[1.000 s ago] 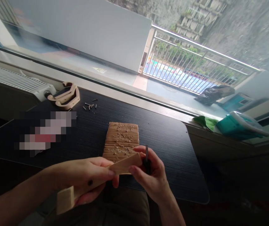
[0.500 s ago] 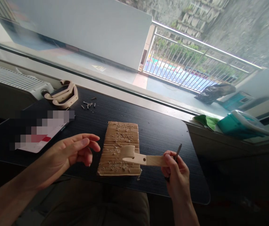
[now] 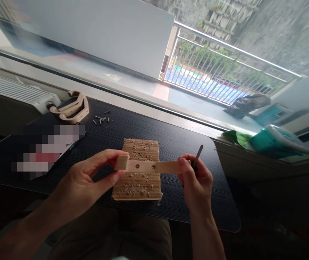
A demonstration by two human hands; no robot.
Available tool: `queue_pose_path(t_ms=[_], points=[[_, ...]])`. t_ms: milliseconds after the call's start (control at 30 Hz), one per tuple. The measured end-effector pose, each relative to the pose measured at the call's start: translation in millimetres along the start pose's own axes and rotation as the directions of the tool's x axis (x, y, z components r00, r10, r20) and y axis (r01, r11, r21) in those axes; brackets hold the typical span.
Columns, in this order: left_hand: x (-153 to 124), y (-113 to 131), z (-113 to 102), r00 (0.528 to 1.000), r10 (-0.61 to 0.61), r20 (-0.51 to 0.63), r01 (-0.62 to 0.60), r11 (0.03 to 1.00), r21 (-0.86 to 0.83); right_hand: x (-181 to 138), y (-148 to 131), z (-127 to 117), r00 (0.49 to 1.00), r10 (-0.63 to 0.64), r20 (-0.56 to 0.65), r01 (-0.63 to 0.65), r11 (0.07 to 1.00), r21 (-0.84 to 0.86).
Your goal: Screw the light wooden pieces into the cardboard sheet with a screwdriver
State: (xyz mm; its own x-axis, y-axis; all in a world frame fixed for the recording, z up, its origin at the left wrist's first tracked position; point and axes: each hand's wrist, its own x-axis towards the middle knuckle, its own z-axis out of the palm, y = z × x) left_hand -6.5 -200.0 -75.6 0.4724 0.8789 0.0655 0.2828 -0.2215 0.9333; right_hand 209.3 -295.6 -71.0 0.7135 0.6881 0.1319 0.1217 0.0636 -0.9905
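Note:
A pale wooden hook (image 3: 146,167) with two screw holes facing up is held level between both hands. My left hand (image 3: 89,180) pinches its curved left end between thumb and fingers. My right hand (image 3: 196,177) grips the straight right end and also holds a screwdriver (image 3: 198,156), whose dark shaft points up and away. The screwdriver's handle is mostly hidden in the palm. Beneath the hook lies a piece of corrugated cardboard (image 3: 140,186), its surface dotted with torn holes and bits.
More wooden hooks (image 3: 75,112) lie at the table's far left, beside several loose screws (image 3: 100,120). A blurred-out flat item (image 3: 48,155) is at left on the black table (image 3: 186,144). By the window are a radiator (image 3: 16,88), green cloth (image 3: 237,138) and teal box (image 3: 276,142).
My left hand has moved right and taken hold of the hook's curved end. The hook has turned so both holes show, and my right hand has shifted slightly left and up.

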Motion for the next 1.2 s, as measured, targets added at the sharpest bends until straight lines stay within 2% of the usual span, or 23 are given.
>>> queue_pose_path(t_ms=[133,300,567,800,900,1067,1200], points=[[4.3,-0.7,-3.4,0.995,0.088,-0.053,-0.083,0.992,0.091,4.0,-16.8,6.3,0.992,-0.107,0.068,0.117,0.978,-0.171],[4.4,-1.7,-6.1,0.985,0.175,0.005,-0.173,0.965,0.197,3.0,-14.3,7.4,0.983,-0.14,0.121,0.167,0.954,-0.25],[6.4,-6.0,-3.5,0.954,0.28,0.105,-0.298,0.919,0.259,0.0,-3.2,1.4,0.986,-0.035,0.165,0.076,0.966,-0.247],[6.9,-13.7,-2.0,0.897,0.413,0.158,-0.441,0.817,0.372,-1.0,4.2,-3.9,0.985,0.0,0.173,0.047,0.962,-0.268],[4.3,-25.5,2.3,0.884,0.444,0.147,-0.466,0.804,0.371,-5.8,9.0,-5.0,0.983,0.044,0.18,0.008,0.96,-0.279],[1.0,-45.8,10.5,0.886,0.433,0.167,-0.463,0.803,0.375,-13.8,24.4,-5.6,0.991,0.071,0.113,-0.038,0.961,-0.272],[3.8,-51.1,13.9,0.873,0.451,0.187,-0.487,0.784,0.384,-12.9,40.8,-8.4,0.979,0.149,0.137,-0.111,0.962,-0.251]])
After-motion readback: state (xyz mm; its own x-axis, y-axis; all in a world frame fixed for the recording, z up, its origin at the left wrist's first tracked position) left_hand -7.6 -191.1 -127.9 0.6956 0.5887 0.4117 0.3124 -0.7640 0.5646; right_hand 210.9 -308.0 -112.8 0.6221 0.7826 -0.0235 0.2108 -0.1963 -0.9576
